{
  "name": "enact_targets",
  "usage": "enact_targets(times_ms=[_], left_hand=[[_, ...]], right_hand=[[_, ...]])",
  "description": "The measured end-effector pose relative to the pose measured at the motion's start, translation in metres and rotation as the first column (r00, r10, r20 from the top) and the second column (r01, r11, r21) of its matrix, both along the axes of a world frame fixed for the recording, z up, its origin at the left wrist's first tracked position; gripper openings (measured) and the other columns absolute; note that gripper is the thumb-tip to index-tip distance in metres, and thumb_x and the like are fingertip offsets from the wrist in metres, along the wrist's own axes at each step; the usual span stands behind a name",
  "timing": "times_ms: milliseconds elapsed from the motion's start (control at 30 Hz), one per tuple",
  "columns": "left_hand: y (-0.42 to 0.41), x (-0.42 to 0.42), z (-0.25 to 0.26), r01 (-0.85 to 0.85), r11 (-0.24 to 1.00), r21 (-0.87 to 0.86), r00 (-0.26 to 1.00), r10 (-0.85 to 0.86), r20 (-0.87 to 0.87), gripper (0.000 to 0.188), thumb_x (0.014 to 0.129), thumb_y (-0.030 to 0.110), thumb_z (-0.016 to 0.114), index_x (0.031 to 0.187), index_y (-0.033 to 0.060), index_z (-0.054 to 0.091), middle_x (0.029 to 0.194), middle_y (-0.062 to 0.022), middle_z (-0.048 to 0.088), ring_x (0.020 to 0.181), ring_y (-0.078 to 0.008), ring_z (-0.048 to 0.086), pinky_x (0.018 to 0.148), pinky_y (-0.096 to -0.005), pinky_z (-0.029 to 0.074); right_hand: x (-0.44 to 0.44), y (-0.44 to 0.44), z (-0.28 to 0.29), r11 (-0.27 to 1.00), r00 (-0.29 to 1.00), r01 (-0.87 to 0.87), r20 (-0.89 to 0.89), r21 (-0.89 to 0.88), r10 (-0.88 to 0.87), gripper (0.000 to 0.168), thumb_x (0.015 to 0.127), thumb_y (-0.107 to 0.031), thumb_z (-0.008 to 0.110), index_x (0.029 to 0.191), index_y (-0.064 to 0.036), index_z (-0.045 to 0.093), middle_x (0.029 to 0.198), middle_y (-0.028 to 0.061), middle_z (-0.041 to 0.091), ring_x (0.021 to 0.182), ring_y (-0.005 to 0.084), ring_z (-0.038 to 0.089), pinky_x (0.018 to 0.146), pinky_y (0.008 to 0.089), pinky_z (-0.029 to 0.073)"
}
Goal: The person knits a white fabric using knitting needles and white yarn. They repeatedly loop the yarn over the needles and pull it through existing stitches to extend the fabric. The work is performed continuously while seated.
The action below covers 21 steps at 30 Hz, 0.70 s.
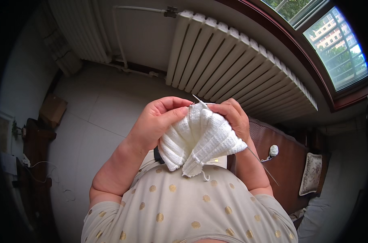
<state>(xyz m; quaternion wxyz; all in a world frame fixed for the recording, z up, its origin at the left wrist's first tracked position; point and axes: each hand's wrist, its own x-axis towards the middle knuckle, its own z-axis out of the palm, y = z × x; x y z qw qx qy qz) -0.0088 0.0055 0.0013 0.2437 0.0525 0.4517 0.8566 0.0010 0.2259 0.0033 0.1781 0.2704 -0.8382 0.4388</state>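
A white ribbed piece of knitting [214,135] hangs folded between my hands, in front of my chest. My left hand [162,117] pinches its upper left edge between thumb and fingers. My right hand [234,117] grips the upper right edge, its fingertips partly behind the fabric. Close to the left fingertips, the pale tip of a knitting needle [197,98] pokes up from the top edge. Another thin needle [264,167] sticks out at the lower right, passing my right forearm. A short yarn tail [205,176] dangles at the bottom.
A small ball of white yarn [273,150] lies on a brown seat [282,173] to my right, near a patterned cushion [311,173]. Ahead stands a white radiator [220,57] below a window [335,45]. A cardboard box [52,110] and dark wooden furniture [35,148] are at the left.
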Motion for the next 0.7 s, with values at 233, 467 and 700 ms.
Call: enact_targets(times_ms=[233, 467, 700], left_hand=[[0.001, 0.001, -0.004, -0.018, 0.999, 0.038, 1.000, 0.018, 0.015, 0.017, 0.089, 0.004, 0.062, 0.106, 0.0014, 0.063, 0.098, -0.0071, 0.066, 0.088, -0.0115, 0.063, 0.079, -0.0248, 0.053], [0.009, 0.004, -0.009, -0.085, 0.996, 0.036, 0.996, 0.085, 0.003, 0.012, 0.089, 0.008, 0.063, 0.100, 0.0020, 0.062, 0.094, -0.0036, 0.064, 0.084, -0.0082, 0.060, 0.076, -0.0229, 0.051], [0.022, 0.011, -0.017, -0.144, 0.983, -0.118, 0.979, 0.124, -0.164, 0.009, 0.091, 0.007, 0.061, 0.099, 0.0024, 0.062, 0.092, -0.0017, 0.062, 0.084, -0.0054, 0.057, 0.075, -0.0201, 0.049]], right_hand=[[0.003, 0.004, 0.008, 0.988, 0.988, -0.094, -0.112, 0.125, 0.108, 0.037, 0.063, -0.010, 0.075, 0.100, -0.010, 0.071, 0.073, -0.0015, 0.057, 0.069, 0.0133, 0.053, 0.062, 0.0263, 0.039], [0.004, 0.001, 0.014, 0.956, 0.952, -0.006, -0.291, 0.293, 0.095, 0.031, 0.070, -0.013, 0.068, 0.100, -0.012, 0.070, 0.071, -0.0031, 0.056, 0.067, 0.0139, 0.052, 0.061, 0.0287, 0.037], [-0.007, -0.006, 0.006, 0.929, 0.980, 0.040, -0.197, 0.367, 0.035, 0.023, 0.077, -0.013, 0.062, 0.100, -0.009, 0.065, 0.075, -0.0011, 0.060, 0.073, 0.0174, 0.055, 0.067, 0.0317, 0.040]])
